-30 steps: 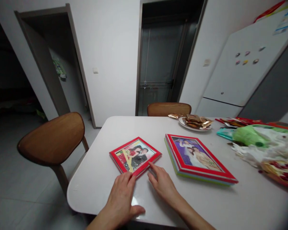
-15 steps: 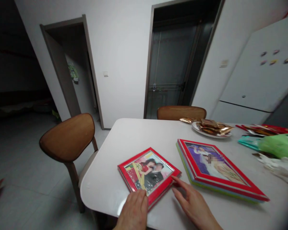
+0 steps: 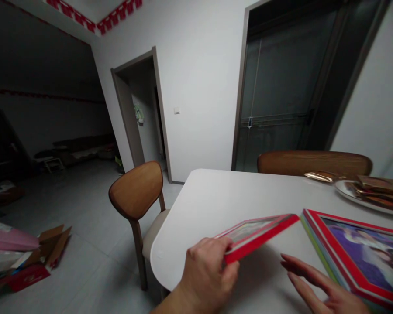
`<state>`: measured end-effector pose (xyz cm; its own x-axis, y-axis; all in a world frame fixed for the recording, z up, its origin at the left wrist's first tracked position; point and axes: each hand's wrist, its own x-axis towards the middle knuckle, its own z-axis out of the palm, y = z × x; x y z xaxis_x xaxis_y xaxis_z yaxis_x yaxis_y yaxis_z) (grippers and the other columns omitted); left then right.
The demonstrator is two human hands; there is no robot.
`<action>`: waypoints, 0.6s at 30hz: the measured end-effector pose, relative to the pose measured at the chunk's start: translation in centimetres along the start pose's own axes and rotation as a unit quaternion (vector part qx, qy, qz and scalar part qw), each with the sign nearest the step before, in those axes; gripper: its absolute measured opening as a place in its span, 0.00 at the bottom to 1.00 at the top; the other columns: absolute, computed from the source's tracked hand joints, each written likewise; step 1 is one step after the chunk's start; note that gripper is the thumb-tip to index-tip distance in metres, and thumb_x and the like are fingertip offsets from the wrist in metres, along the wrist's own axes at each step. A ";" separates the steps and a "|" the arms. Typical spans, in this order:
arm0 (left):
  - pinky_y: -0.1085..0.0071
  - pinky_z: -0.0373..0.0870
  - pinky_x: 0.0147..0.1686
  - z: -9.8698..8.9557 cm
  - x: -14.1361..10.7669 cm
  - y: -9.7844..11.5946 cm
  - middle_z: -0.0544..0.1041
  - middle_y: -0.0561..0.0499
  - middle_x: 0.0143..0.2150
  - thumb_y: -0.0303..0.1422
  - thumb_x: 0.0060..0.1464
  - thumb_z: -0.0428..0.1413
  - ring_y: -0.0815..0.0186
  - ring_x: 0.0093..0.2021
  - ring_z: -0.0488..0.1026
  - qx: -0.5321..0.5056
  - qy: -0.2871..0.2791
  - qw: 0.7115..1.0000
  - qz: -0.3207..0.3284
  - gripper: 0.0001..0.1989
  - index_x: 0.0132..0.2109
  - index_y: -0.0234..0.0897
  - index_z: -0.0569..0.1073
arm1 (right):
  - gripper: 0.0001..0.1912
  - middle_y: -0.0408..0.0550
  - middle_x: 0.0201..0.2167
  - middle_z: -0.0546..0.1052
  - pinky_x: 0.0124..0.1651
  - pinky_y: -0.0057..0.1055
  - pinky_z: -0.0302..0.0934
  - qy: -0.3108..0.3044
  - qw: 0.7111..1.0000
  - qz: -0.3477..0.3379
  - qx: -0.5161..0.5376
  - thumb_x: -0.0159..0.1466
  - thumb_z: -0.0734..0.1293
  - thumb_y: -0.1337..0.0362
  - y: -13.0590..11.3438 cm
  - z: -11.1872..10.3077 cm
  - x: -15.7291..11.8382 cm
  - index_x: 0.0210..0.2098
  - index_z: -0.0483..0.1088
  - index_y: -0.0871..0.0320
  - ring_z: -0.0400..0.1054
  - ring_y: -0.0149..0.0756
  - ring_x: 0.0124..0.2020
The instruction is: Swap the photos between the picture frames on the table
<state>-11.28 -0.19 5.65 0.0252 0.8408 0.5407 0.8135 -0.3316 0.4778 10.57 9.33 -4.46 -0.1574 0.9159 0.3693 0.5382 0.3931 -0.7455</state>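
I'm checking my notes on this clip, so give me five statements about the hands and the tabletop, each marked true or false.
1. The left hand holds a red picture frame. True.
2. The right hand also holds that frame. False: that hand is apart from it, its fingers spread, near the frame stack.
3. The held frame lies flat on the table. False: it is tilted, its near edge raised off the table.
4. A wooden chair back shows beyond the table's far edge. True.
5. The plate has nothing on it. False: brown and gold packets lie on it.
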 end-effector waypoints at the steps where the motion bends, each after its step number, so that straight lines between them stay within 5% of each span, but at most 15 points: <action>1: 0.69 0.69 0.38 -0.7 0.5 -0.1 0.76 0.49 0.37 0.28 0.46 0.53 0.63 0.36 0.72 -0.023 0.018 0.999 -0.040 0.13 0.42 0.38 0.69 | 0.22 0.49 0.38 0.75 0.31 0.33 0.67 -0.014 1.000 -0.001 0.002 0.49 0.61 0.48 -1.0 0.5 0.2 0.40 0.69 0.51 0.69 0.43 0.38; 10: 0.75 0.68 0.29 -2.6 3.1 -2.2 0.75 0.51 0.29 0.29 0.47 0.50 0.69 0.28 0.71 -0.105 0.081 0.979 -0.154 0.12 0.40 0.35 0.71 | 0.21 0.52 0.42 0.72 0.44 0.38 0.62 -0.077 0.993 -0.088 -0.023 0.55 0.56 0.54 -6.1 3.7 1.8 0.43 0.67 0.57 0.67 0.41 0.42; 18: 0.76 0.65 0.25 1.6 0.1 -5.7 0.71 0.54 0.25 0.34 0.46 0.51 0.70 0.24 0.69 -0.251 0.022 0.932 -0.261 0.14 0.41 0.32 0.69 | 0.17 0.53 0.42 0.71 0.47 0.38 0.59 -0.117 0.986 -0.088 -0.085 0.56 0.57 0.61 -5.5 3.6 1.3 0.42 0.67 0.60 0.65 0.38 0.43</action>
<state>-15.03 2.50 1.92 -0.3305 0.9292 0.1656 0.3326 -0.0495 0.9418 4.41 8.67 -1.92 -0.4359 0.8368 0.3314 0.6139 0.5457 -0.5704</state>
